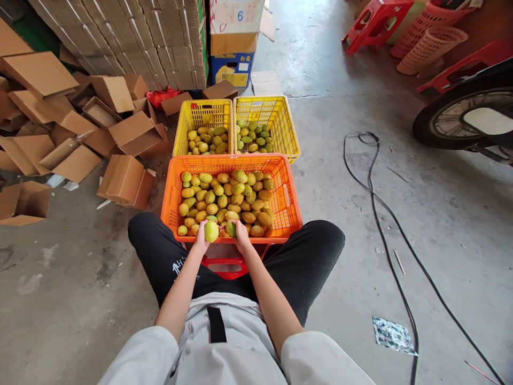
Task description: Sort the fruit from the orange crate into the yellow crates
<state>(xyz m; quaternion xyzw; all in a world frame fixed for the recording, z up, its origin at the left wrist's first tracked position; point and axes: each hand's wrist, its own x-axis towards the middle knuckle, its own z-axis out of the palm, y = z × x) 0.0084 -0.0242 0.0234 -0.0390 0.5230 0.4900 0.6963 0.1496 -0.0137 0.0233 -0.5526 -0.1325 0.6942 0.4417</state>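
Note:
My left hand is closed around a yellow-green oval fruit, its kind not certain. Close beside it, my right hand grips a greener fruit, partly hidden by the fingers. Both hands are over the near rim of an orange plastic crate. Many yellow and greenish oval fruits lie inside that crate. Behind it stand two yellow crates: the left one holds mostly yellow fruits, the right one mostly green fruits.
Cardboard boxes lie heaped at left, before stacked flattened cartons. A blue carton stands behind the crates. At right are a black cable, a motorbike wheel, a red stool and pink baskets.

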